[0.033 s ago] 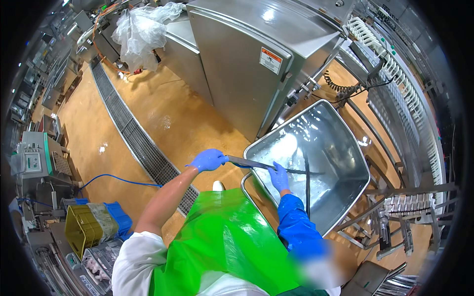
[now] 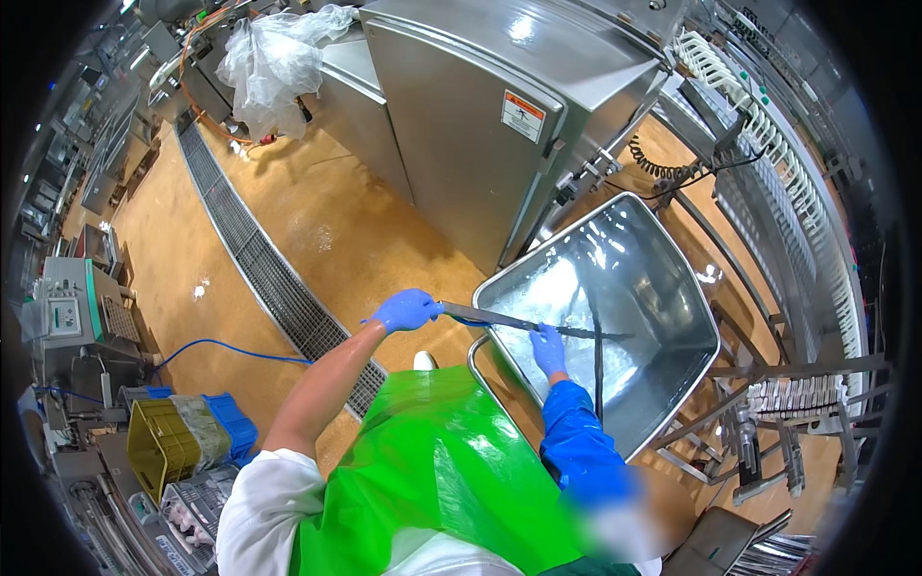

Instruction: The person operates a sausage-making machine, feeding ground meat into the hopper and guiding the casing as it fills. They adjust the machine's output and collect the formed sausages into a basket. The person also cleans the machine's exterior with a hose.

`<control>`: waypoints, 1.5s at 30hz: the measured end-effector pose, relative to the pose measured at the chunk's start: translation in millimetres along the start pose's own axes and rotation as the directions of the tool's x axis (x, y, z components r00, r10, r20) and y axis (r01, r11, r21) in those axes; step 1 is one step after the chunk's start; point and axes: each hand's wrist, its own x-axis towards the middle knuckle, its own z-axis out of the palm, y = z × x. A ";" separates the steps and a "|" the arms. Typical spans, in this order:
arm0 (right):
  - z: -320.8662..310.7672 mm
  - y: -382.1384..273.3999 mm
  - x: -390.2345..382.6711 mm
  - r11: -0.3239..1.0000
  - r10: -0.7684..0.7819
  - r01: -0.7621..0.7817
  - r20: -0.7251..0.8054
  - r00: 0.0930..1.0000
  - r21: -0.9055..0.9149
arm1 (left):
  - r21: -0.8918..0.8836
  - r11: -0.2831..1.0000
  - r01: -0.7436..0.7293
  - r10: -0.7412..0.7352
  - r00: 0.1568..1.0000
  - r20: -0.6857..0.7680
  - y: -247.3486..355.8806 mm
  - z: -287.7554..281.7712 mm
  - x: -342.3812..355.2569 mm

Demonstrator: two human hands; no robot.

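Observation:
Across the left rim of a large metal tub (image 2: pixel 709 317) lies a long, thin, flat grey bar (image 2: pixel 490 317), its far part reaching over the tub's inside. My left hand (image 2: pixel 407 310), in a blue glove, is closed around the bar's left end. Further along it, above the tub, my right hand (image 2: pixel 548 350) has its gloved fingers wrapped on the bar. A blue sleeve covers the right forearm. A second dark strip (image 2: pixel 598 370) runs down inside the tub near the right hand; whether it is loose cannot be seen.
A steel cabinet (image 2: pixel 461 125) stands just beyond the tub. Metal framework (image 2: pixel 768 374) is on the right. A floor drain grate (image 2: pixel 254 250) and a blue hose (image 2: pixel 221 344) lie at left, near yellow (image 2: pixel 158 437) and blue crates (image 2: pixel 230 427).
My right hand has shifted slightly rightward along the bar. My left hand keeps its hold on the end.

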 end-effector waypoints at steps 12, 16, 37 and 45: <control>2.3 152.9 -94.1 0.718 0.609 -0.531 0.038 0.792 -0.450 | -0.227 0.945 0.237 -0.163 0.939 0.303 11.2 17.6 10.2; 31.4 80.6 -38.6 0.983 0.183 -0.182 0.151 0.971 -0.018 | -0.338 0.915 0.221 -0.093 0.929 0.357 33.3 37.2 3.3; 26.3 -28.1 -27.7 0.962 0.105 -0.169 0.278 0.955 0.214 | 0.181 0.972 -0.147 0.128 0.985 0.113 91.0 8.4 -9.4; -18.5 -37.8 -19.8 0.870 0.173 -0.049 0.211 0.962 -0.491 | 0.225 0.952 -0.207 0.173 0.971 0.162 109.6 -18.4 2.0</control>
